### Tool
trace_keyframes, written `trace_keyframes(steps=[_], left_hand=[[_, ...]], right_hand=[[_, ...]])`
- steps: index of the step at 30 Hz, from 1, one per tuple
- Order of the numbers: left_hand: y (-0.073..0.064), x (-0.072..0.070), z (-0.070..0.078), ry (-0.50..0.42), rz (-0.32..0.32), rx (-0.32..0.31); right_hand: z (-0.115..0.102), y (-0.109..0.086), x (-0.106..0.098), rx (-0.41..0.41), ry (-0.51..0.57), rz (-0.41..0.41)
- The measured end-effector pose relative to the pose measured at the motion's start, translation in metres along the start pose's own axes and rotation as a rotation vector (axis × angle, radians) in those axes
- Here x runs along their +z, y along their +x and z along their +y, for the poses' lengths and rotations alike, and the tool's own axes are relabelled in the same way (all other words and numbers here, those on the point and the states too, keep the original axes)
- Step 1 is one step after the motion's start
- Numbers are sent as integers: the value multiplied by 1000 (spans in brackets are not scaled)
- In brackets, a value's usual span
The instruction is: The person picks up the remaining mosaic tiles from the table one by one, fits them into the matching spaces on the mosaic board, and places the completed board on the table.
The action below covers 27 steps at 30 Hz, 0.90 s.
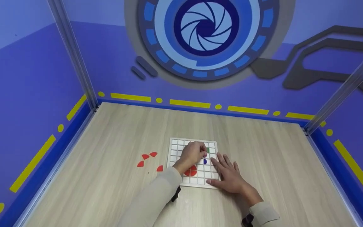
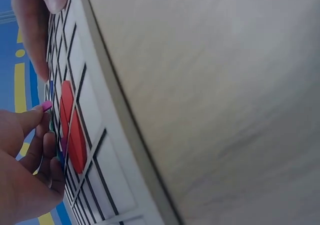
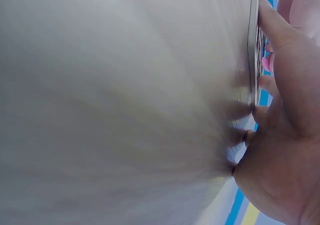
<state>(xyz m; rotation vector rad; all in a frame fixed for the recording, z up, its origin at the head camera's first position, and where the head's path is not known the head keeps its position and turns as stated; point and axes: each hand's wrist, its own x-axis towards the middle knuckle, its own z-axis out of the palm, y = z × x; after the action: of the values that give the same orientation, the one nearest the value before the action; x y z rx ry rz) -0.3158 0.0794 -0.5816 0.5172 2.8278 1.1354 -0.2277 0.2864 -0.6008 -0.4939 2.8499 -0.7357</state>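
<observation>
One pink piece, its long axis too small to judge, is pinched by the left hand's fingers above one grid board, free end toward it. The right hand, fingers spread, rests at the board's right edge. One blue half-disc and partly hidden red quarters lie there; four loose red wedges lie left on the desk.

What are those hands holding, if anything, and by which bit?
The left hand pinches a small pink piece by one end; the other end sticks out. The right hand grips nothing, just touching the white grid board.
</observation>
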Motion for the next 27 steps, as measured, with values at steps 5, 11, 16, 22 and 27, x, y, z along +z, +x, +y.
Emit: trace_keyframes(steps=[5,11,16,22,27], left_hand=[[0,3,-1,43,3,-13],[3,3,-3,96,-1,-14],[5,2,-3,105,-10,-27],[3,0,-1,173,3,19],[1,1,3,260,19,89]], right_hand=[[-1,-1,1,8,7,-5],[-1,0,-1,23,4,-12],[-2,0,-1,19,9,-4],[-1,0,0,12,4,-4],[-1,0,0,14,-5,2]])
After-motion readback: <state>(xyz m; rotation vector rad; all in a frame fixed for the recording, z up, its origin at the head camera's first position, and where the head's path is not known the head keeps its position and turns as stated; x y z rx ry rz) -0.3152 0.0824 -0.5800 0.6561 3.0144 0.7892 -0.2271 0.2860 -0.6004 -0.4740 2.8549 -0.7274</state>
